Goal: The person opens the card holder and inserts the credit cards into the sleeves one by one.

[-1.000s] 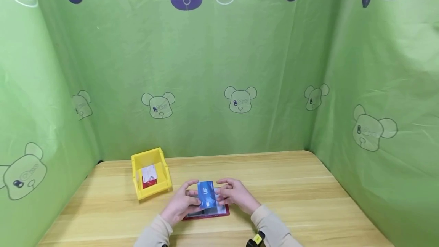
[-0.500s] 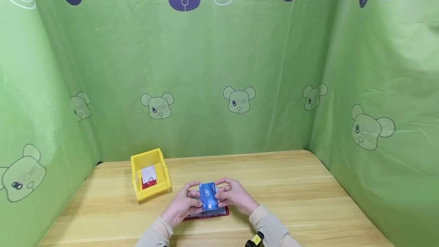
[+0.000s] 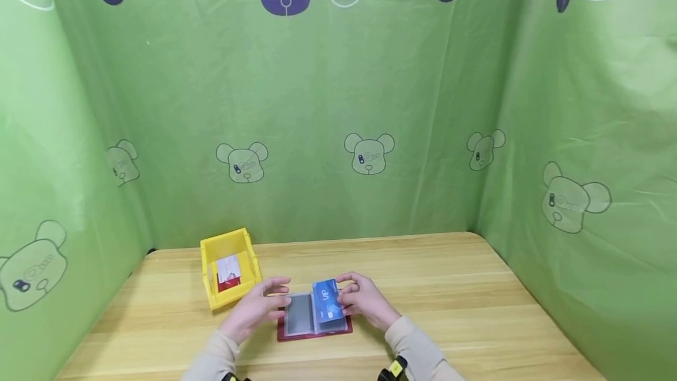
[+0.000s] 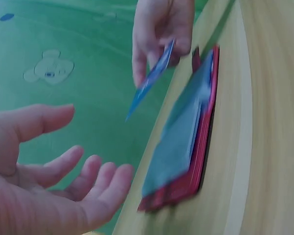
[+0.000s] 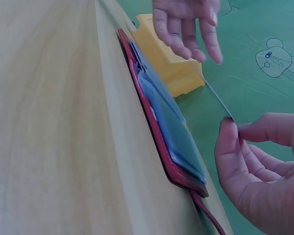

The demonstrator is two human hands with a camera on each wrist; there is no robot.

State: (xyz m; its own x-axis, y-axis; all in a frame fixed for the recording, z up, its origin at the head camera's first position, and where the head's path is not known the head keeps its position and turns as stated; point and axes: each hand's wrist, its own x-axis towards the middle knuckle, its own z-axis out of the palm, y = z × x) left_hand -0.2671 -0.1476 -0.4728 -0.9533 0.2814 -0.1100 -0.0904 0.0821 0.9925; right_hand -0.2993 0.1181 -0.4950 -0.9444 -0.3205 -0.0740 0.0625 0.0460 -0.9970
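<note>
A blue bank card (image 3: 328,300) is pinched at its right edge between the thumb and fingers of my right hand (image 3: 366,300). The card stands tilted above the right half of a dark red card holder (image 3: 314,336), which lies spread on the table with its clear plastic sleeves (image 3: 299,314) facing up. My left hand (image 3: 258,309) is at the holder's left side, fingers parted and holding nothing. In the left wrist view the left hand (image 4: 58,171) is apart from the card (image 4: 150,81). The right wrist view shows the card edge-on at the right fingertips (image 5: 227,128).
A yellow bin (image 3: 230,296) stands at the back left of the wooden table (image 3: 449,287), with a white card (image 3: 228,268) and a red card (image 3: 230,284) in it. Green cloth walls (image 3: 312,204) enclose the table at the back and both sides.
My left hand has let go of the blue card and moved left, uncovering the holder's left half. The right hand keeps the card, which has shifted slightly right.
</note>
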